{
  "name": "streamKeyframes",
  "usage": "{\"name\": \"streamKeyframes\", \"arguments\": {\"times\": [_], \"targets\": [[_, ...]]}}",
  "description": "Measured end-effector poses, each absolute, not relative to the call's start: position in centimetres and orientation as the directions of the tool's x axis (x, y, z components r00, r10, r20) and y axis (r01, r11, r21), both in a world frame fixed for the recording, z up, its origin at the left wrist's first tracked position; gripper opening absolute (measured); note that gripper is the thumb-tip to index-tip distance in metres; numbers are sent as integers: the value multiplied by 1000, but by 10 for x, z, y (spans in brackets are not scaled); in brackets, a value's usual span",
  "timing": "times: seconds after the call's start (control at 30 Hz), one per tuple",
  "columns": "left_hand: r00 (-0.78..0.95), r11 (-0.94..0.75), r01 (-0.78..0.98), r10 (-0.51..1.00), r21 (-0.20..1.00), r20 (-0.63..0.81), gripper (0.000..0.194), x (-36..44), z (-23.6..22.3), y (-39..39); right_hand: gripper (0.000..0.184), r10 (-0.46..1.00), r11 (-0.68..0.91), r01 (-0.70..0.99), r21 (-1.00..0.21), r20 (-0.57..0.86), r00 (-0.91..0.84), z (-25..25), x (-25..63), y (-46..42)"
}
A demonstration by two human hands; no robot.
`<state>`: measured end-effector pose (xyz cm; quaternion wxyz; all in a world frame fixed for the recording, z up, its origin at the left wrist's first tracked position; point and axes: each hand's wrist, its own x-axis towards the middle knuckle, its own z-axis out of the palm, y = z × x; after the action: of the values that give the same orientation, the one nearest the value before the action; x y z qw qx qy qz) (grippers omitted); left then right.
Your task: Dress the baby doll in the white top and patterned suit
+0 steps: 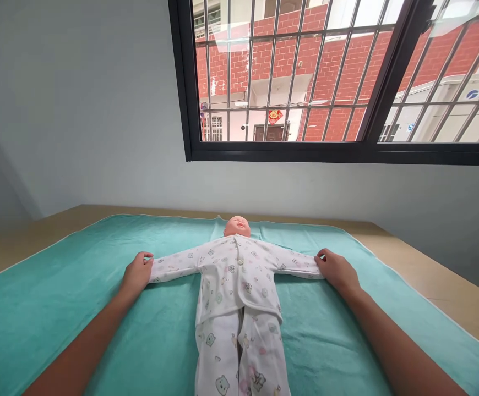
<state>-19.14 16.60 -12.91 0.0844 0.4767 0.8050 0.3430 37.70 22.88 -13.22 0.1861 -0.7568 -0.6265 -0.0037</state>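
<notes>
A baby doll [238, 226] lies on its back, its head toward the wall. It wears a white printed baby shirt [239, 280] with sleeves stretched out to both sides, and matching white pants [241, 357] whose lower ends run out of view. At the left cuff, my left hand [137, 270] pinches the sleeve end. My right hand [337, 269] grips the cuff of the opposite sleeve. The doll's own hands do not show. Under everything spreads a teal blanket [152, 335].
The blanket covers most of a wooden table [429, 269], whose bare surface shows along the sides and back. Behind it rises a grey-white wall [99, 110]. A black-framed window [281, 153] with metal bars is set above.
</notes>
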Motion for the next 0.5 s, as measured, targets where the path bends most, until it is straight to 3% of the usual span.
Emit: {"name": "streamKeyframes", "arguments": {"times": [0.13, 0.23, 0.33, 0.5], "targets": [[-426, 249, 819, 868, 517, 256, 30, -184, -129, 159, 30, 849, 51, 993, -105, 529, 12, -127, 351, 220], [-234, 111, 945, 886, 307, 400, 43, -173, -127, 153, 29, 734, 324, 940, -111, 656, -175, -124, 324, 216], [37, -101, 990, 849, 93, 527, 42, -156, -127, 152, 29, 725, 504, 848, -166, 615, -310, -129, 302, 214], [187, -254, 964, 856, 78, 482, 49, -128, -137, 154, 47, 803, 493, 850, -186, 472, -363, -142, 296, 215]]}}
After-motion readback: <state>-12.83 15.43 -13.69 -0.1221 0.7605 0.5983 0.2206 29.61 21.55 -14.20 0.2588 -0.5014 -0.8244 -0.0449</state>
